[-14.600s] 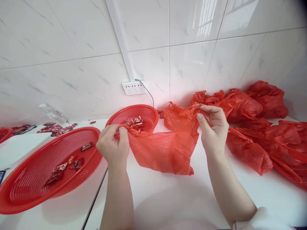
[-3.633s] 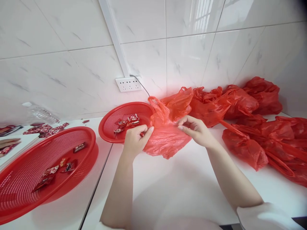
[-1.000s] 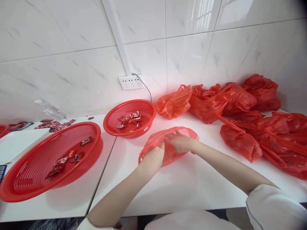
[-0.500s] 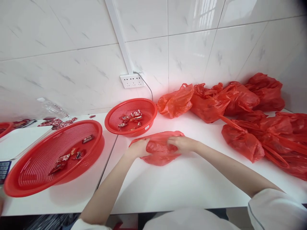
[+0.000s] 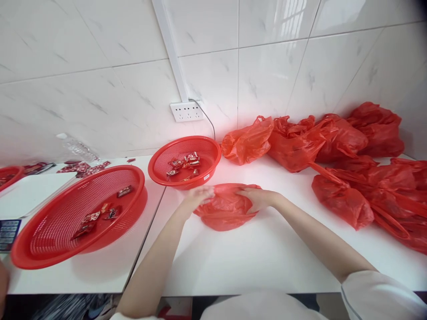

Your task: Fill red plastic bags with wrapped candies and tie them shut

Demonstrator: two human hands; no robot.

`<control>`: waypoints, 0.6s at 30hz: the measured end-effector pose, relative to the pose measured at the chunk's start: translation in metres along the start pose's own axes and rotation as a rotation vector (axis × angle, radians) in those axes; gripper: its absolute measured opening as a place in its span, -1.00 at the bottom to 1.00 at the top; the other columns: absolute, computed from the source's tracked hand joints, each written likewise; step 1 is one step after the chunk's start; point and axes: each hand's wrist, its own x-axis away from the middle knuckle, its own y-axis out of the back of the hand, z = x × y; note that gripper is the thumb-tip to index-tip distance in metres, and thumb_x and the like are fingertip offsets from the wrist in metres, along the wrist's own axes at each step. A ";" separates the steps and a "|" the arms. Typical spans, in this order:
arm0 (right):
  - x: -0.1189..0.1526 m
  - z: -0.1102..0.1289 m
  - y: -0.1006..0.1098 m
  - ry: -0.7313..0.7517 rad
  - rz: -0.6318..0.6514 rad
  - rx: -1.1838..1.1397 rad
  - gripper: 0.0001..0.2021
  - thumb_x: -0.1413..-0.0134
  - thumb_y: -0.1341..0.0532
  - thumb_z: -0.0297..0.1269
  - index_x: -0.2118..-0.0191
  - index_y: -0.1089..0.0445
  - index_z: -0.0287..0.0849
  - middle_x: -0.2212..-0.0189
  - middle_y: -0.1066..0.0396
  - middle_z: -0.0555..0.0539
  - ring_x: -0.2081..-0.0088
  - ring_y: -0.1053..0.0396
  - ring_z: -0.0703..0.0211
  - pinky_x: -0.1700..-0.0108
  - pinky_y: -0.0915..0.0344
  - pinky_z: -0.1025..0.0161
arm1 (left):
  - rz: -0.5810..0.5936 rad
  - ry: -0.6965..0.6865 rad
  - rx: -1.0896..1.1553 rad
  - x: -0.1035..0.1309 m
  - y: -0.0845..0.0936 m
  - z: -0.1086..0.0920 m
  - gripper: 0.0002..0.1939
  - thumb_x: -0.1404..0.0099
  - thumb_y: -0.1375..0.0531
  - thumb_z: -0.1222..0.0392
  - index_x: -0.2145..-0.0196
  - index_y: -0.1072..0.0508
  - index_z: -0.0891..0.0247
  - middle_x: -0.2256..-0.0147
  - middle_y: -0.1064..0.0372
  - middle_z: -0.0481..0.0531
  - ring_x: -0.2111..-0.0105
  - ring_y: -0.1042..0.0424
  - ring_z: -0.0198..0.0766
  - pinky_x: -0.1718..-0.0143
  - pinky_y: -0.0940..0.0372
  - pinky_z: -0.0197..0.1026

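The red plastic bag (image 5: 223,222) is now spread low on the white tabletop (image 5: 233,266), its mouth opened wide, and the left hand (image 5: 200,196) is no more deep inside, as it was one second ago, but at the left edge of this mouth. This makes, I judge, the inside more easy to reach from above. The left hand is open, with fingers extended and a little blurred; if it touches the film, I cannot tell. The right hand (image 5: 260,198) is also open, thumb apart from the fingers, which reach inside the right edge. The film is thin, half transparent and full of soft wrinkles, and it makes a shallow round shape. Just behind stands a round basket (image 5: 211,155) of perforated red plastic, with small shiny wrapped pieces (image 5: 191,158). A larger basket (image 5: 43,226) is at the left, and bulging, crumpled red bags (image 5: 295,149) lie at the right.
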 end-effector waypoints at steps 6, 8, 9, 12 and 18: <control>0.016 0.036 0.037 0.138 -0.064 -0.136 -0.52 -0.15 -0.17 -0.14 -0.19 -0.28 -0.08 -0.09 -0.39 -0.11 -0.04 -0.38 0.02 -0.04 -0.30 0.17 | -0.141 0.293 0.636 -0.021 0.022 -0.010 -0.30 -0.21 -0.05 -0.33 0.15 -0.47 0.45 0.42 -0.51 0.27 0.60 -0.44 -0.28 0.62 -0.36 -0.34; 0.024 0.055 0.051 0.257 -0.117 -0.239 -0.54 -0.17 -0.16 -0.09 -0.18 -0.27 -0.04 -0.07 -0.40 -0.08 -0.05 -0.37 0.06 -0.07 -0.29 0.17 | -0.140 0.254 0.690 -0.024 0.024 -0.009 -0.49 -0.24 -0.13 -0.10 0.09 -0.45 0.43 0.36 -0.52 0.26 0.50 -0.51 -0.23 0.54 -0.40 -0.34; 0.028 0.065 0.057 0.309 -0.139 -0.277 -0.55 -0.18 -0.16 -0.09 -0.17 -0.28 -0.04 -0.06 -0.41 -0.07 -0.04 -0.38 0.07 -0.07 -0.28 0.17 | -0.157 0.218 0.706 -0.025 0.023 -0.008 -0.59 -0.24 -0.14 0.04 0.09 -0.44 0.41 0.33 -0.53 0.25 0.41 -0.54 -0.19 0.47 -0.44 -0.32; 0.038 0.086 0.068 0.408 -0.177 -0.316 -0.60 -0.19 -0.16 -0.14 -0.13 -0.32 -0.04 -0.02 -0.44 -0.03 0.01 -0.41 0.11 -0.05 -0.29 0.19 | -0.276 0.105 0.721 -0.027 0.015 -0.003 -0.76 -0.16 -0.10 0.31 0.20 -0.43 0.35 0.35 -0.52 0.15 0.34 -0.55 -0.18 0.35 -0.47 -0.25; 0.040 0.085 0.067 0.407 -0.109 -0.249 -0.67 -0.18 -0.15 -0.25 -0.06 -0.38 -0.04 -0.01 -0.45 -0.01 0.07 -0.44 0.13 0.05 -0.32 0.24 | -0.358 -0.003 0.704 -0.022 -0.002 0.012 -0.83 -0.09 -0.11 0.38 0.33 -0.41 0.27 0.37 -0.50 -0.05 0.41 -0.49 -0.35 0.33 -0.45 -0.31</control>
